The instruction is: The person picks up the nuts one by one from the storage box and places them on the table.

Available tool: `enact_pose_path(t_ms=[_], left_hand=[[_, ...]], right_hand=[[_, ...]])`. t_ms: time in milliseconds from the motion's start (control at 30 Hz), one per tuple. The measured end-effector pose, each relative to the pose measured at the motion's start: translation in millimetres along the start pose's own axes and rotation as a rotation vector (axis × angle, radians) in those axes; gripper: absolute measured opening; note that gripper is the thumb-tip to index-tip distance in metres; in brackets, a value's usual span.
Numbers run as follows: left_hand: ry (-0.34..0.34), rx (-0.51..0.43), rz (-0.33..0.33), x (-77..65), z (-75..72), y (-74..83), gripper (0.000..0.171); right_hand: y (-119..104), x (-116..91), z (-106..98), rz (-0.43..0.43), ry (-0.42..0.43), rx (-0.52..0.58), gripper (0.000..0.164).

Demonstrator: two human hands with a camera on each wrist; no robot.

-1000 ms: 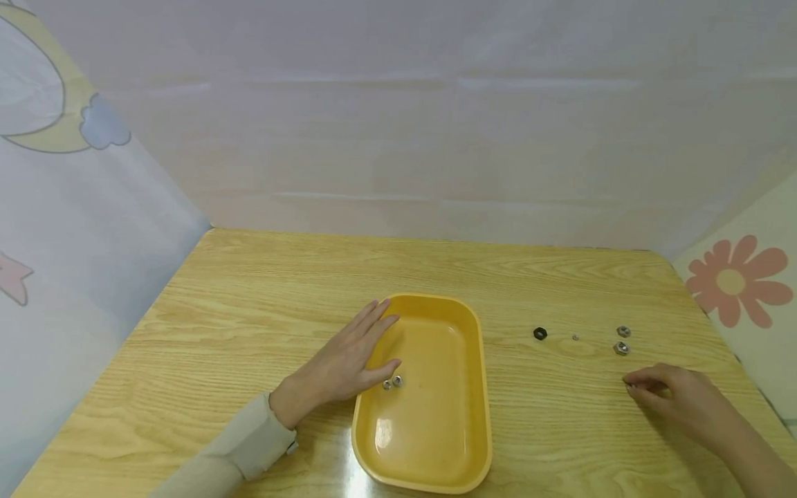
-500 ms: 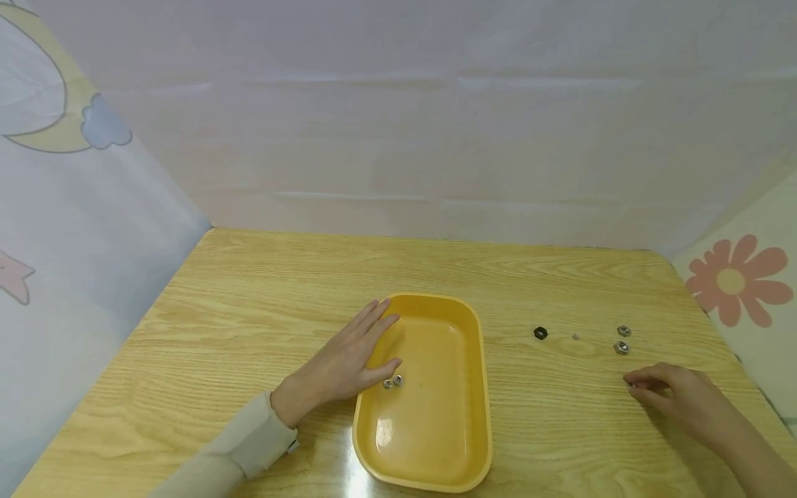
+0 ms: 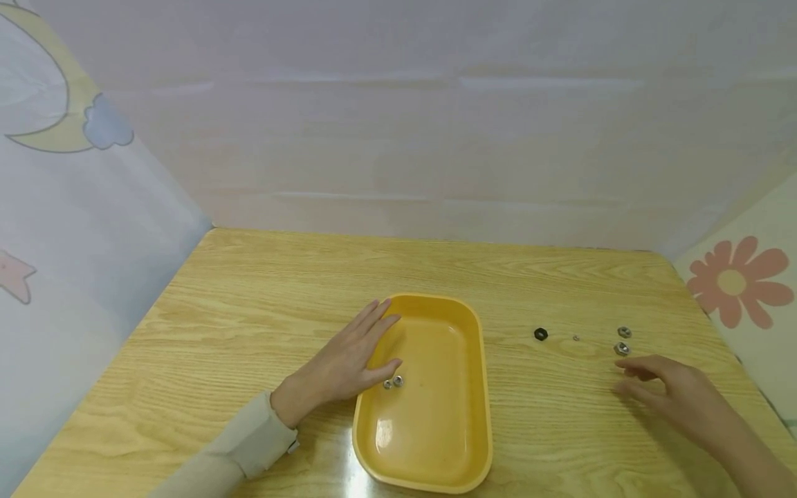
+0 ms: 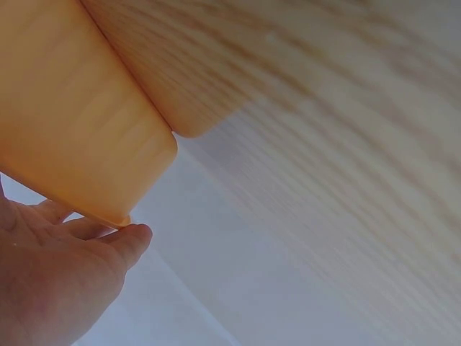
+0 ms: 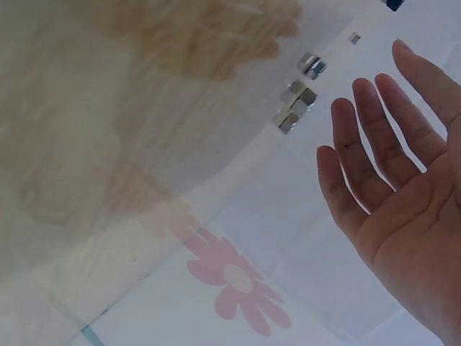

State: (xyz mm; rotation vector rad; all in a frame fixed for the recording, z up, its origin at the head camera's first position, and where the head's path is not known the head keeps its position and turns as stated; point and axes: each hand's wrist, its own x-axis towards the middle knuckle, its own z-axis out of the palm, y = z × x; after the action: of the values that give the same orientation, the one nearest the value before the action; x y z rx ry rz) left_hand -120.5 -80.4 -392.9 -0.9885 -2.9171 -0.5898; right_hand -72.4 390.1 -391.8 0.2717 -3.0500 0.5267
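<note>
My left hand (image 3: 342, 363) rests across the left rim of a yellow tray (image 3: 484, 387), fingers extended and thumb over the inside. In the left wrist view its fingertips touch the tray's rim near a corner. Two small silver nuts (image 3: 398, 381) lie in the tray by the thumb. Right of the tray, my right hand (image 3: 681, 398) hovers low over the table, thumb and fingers apart, with nothing in its palm in the right wrist view. Just beyond it lie silver hex nuts (image 3: 622, 348); the right wrist view shows three of these nuts (image 5: 302, 96), one hidden in the head view.
A black nut (image 3: 541, 334) and a tiny silver nut (image 3: 575, 338) lie on the wooden table (image 3: 280, 277) between the tray and the right hand. Pale cloth walls stand behind and at both sides, the right one bearing a pink flower (image 3: 731, 281).
My right thumb and fingers, earlier pinching a small nut at the table, have spread apart and let it go. The left hand and tray stay in place.
</note>
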Motion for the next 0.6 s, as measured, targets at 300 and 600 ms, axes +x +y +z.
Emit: enact_pose_path(t_ms=[300,600], left_hand=[[0.000,-0.005,-0.007,0.1,0.1,-0.1,0.066],[0.018,-0.008,0.007,-0.3,0.6,0.1,0.065]], right_hand=[[-30.9,4.6,-3.4,-0.014,0.027,0.044,0.038],[-60.8,8.3,-1.2,-0.034,-0.014,0.105,0.040]])
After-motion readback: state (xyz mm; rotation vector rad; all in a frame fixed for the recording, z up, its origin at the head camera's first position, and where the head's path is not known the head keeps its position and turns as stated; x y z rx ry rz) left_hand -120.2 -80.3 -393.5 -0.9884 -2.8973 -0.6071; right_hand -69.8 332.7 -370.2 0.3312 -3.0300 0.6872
